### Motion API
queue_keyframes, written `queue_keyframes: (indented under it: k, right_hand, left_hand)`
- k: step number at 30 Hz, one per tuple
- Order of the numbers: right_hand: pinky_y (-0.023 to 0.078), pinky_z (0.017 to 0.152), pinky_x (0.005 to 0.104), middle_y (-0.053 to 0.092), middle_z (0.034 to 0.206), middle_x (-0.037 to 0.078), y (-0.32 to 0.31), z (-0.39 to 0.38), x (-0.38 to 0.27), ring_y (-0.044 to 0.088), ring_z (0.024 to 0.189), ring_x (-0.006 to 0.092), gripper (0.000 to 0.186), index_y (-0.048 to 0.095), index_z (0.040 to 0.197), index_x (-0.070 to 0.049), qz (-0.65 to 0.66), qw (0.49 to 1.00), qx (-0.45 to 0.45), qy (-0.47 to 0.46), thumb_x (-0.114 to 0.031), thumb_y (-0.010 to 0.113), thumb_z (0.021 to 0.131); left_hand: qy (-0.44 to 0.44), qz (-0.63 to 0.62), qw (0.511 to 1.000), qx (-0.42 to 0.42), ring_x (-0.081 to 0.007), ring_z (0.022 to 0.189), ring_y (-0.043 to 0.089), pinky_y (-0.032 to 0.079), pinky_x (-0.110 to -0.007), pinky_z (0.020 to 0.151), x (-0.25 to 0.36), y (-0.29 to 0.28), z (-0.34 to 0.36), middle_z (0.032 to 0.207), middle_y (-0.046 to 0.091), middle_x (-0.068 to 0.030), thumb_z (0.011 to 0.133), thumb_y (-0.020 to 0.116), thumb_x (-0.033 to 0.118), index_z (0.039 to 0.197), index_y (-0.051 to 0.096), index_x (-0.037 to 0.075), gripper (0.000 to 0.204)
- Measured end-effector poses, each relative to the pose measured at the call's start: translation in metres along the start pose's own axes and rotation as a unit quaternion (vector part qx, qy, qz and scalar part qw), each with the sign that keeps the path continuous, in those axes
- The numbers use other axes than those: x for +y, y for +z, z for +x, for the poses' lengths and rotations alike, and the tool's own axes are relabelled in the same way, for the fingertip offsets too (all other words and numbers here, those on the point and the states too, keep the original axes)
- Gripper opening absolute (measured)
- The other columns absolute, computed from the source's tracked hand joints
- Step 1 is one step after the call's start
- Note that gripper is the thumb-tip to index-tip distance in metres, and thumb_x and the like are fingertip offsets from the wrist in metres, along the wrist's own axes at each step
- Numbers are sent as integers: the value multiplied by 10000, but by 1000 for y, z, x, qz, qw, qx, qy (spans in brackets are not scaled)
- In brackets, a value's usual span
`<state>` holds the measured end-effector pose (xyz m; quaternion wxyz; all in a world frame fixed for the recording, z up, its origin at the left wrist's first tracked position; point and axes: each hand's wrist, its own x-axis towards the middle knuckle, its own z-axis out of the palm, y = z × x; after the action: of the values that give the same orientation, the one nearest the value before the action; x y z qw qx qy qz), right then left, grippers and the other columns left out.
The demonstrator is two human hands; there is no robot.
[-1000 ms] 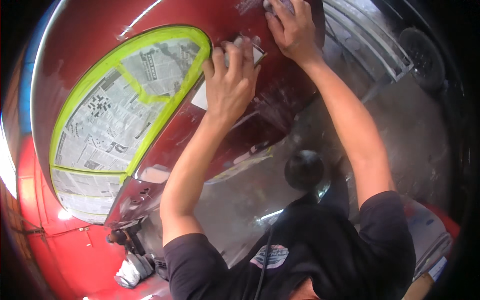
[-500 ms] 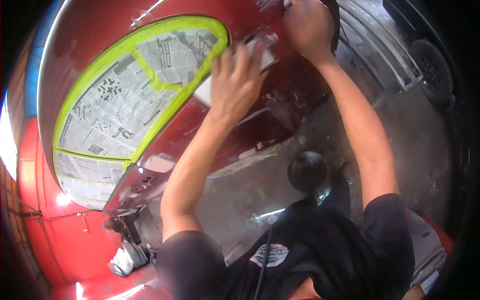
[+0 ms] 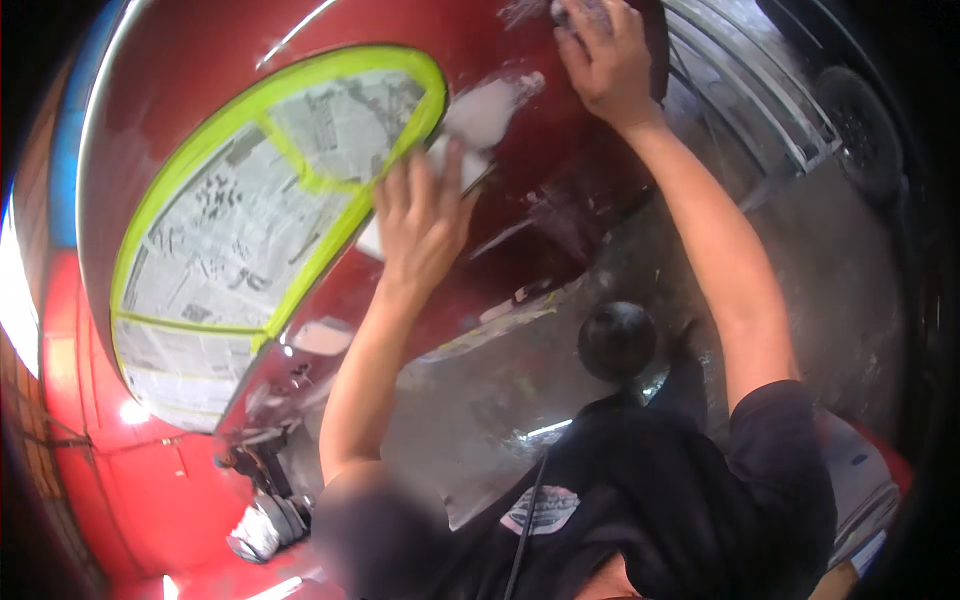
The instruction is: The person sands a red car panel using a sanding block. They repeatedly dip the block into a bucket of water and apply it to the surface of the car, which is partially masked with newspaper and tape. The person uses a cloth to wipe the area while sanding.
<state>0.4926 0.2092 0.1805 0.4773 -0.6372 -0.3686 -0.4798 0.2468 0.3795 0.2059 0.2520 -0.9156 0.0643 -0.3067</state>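
Head view: left hand (a bit blurred) lies over a flat white rectangular block, which sits on the dark red glossy vehicle body panel, just below the masked windows; fingers are spread across the block, holding it by its top face, thumb placement unclear. Right hand is up by the top edge of the view, fingers bent around a small greyish-purple pad, partly covered by the fingers and near the panel's dark edge. Masking looks done: crumpled grey printed newspaper covers the glass, bordered all round by bright lime-green tape. Surface work looks only partway, as far as I can judge: an irregular pale whitish patch with ragged edges shows just beyond the block, and a second rounded off-white patch sits lower along the body, with neither hand on it. Chalky whitish smears mark the red below the block, so the finish there reads as uneven, not clean. What's left would seem to be those two patches plus the smears; how smooth either patch is, can't tell from here. Panel under the block and under the fingers is hidden.
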Motion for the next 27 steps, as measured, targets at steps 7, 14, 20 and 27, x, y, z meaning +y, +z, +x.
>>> queue_keyframes:
  k: [7,14,20,27]
  right_hand:
    - [508,1004,514,599,1311,255,10,-5,-4,601,1171,451,423,658,1342,-24,1,1000,9,-1,-90,681,924]
    - [512,999,507,610,1292,250,5,-1,-4,606,1166,446,415,665,1327,-13,-7,1000,10,12,-93,683,920]
    - [513,997,506,611,1310,246,7,-2,-8,610,1167,443,416,663,1335,-16,-14,1000,0,-4,-95,676,927]
    - [511,992,501,610,1311,244,12,0,3,612,1160,442,420,652,1345,-15,-25,999,24,-34,-65,672,929]
  left_hand:
    - [-20,-43,998,-36,-433,1246,536,456,-536,1015,28,17,67,1417,534,-259,854,830,314,1472,604,67,703]
    - [7,-2,1000,14,-406,1159,560,474,-521,937,0,9,-4,1282,571,-228,863,808,358,1447,608,53,688]
    - [-9,-39,999,-22,-411,1210,559,471,-495,966,26,15,61,1362,560,-237,830,846,321,1483,592,63,747]
    - [-6,-13,1000,7,-409,1206,558,480,-511,951,3,11,0,1325,564,-227,818,852,334,1461,614,64,736]
